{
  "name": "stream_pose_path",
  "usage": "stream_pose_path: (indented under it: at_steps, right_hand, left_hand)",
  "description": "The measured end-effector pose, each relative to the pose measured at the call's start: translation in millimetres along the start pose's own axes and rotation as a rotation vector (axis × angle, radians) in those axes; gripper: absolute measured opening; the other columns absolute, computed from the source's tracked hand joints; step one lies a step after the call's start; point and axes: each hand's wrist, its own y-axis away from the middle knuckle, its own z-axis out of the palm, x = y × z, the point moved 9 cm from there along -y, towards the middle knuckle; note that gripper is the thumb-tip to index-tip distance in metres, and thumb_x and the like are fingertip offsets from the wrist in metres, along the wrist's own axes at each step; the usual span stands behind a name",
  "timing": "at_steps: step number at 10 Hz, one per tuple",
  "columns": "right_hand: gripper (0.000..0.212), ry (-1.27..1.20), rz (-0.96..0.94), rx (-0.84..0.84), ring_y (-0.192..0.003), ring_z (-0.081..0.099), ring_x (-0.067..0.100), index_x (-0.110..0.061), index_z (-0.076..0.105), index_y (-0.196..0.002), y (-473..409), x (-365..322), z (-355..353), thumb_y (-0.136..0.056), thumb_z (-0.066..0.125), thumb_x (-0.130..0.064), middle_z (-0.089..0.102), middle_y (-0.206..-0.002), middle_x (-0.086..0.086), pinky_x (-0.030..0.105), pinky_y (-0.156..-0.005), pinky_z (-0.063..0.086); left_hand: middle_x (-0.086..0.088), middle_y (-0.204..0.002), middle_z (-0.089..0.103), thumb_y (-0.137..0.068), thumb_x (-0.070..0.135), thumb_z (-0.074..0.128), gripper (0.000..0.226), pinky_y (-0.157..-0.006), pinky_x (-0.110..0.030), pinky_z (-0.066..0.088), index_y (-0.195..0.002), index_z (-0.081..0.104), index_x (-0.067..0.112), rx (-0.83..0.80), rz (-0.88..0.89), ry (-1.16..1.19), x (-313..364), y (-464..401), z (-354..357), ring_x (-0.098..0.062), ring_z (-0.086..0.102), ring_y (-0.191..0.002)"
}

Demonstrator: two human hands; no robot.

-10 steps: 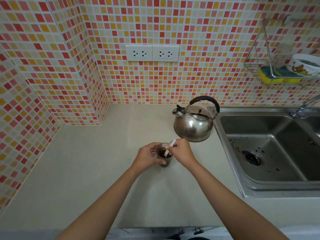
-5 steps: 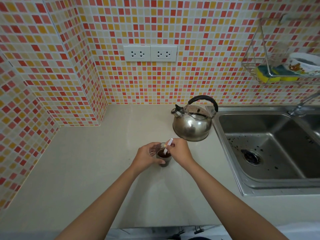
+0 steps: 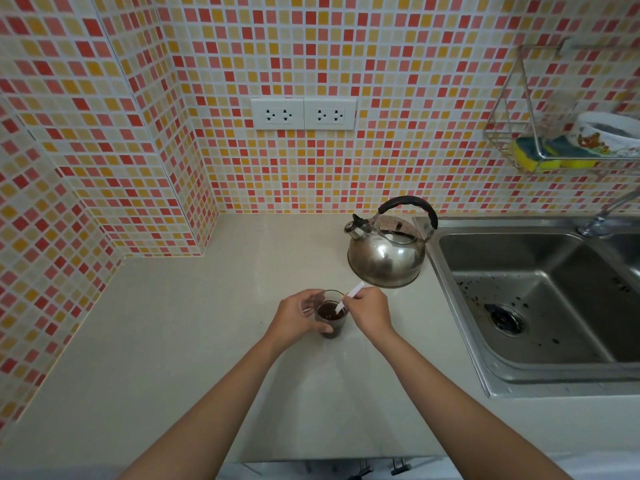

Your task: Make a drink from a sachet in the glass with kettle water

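A small clear glass (image 3: 330, 315) of dark brown drink stands on the beige counter (image 3: 173, 341). My left hand (image 3: 298, 317) wraps around the glass from the left. My right hand (image 3: 370, 311) pinches a thin white sachet (image 3: 353, 293), folded into a stick, whose lower end dips into the drink. The steel kettle (image 3: 386, 252) with a black handle sits behind the glass, to the right, next to the sink.
A steel sink (image 3: 533, 299) with dark specks and a drain lies to the right, a tap (image 3: 602, 220) at its far edge. A wire rack (image 3: 519, 133) on the tiled wall holds sponges and a bowl. Two sockets (image 3: 303, 114) are on the wall.
The sachet stick has shifted slightly inside the glass as my right hand moves it around. My left hand stays on the glass.
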Motion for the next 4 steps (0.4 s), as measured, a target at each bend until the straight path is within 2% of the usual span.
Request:
stream_pose_path:
  at_steps: [1,2,3,4]
  right_hand:
    - [0.024,-0.014,0.012,-0.007,-0.060,0.054,0.022,0.007,0.069,-0.071,0,2,2,-0.081,0.064,-0.014,0.060,-0.062,0.017,0.029,-0.056,0.037]
    - [0.025,-0.019,0.013,-0.017,-0.062,0.056,0.024,0.005,0.070,-0.073,-1,5,2,-0.081,0.067,-0.019,0.060,-0.061,0.012,0.029,-0.056,0.038]
    - [0.031,-0.029,-0.001,-0.044,-0.073,0.063,0.021,-0.006,0.073,-0.080,1,5,3,-0.079,0.070,-0.037,0.071,-0.079,0.008,0.032,-0.065,0.049]
    - [0.054,-0.095,-0.011,0.014,-0.074,0.061,0.016,-0.020,0.070,-0.084,9,5,-15,-0.072,0.056,-0.071,0.065,-0.076,-0.002,0.034,-0.068,0.048]
  left_hand:
    - [-0.001,-0.119,0.066,-0.054,-0.001,0.090,0.082,-0.098,-0.019,0.045,-0.129,0.059,0.011,0.002,-0.003,-0.017,2,1,0,-0.014,0.062,-0.112]
    - [-0.003,-0.120,0.067,-0.053,-0.002,0.090,0.084,-0.099,-0.019,0.045,-0.130,0.058,0.011,0.005,-0.003,-0.021,0,0,0,-0.016,0.062,-0.114]
    - [-0.007,-0.125,0.064,-0.052,-0.006,0.089,0.089,-0.104,-0.025,0.045,-0.133,0.055,0.010,0.002,-0.014,-0.052,-2,1,0,-0.019,0.059,-0.119]
    - [-0.009,-0.138,0.055,-0.061,-0.013,0.080,0.090,-0.104,-0.024,0.040,-0.141,0.046,0.010,-0.028,-0.028,-0.054,-10,0,-3,-0.020,0.050,-0.130]
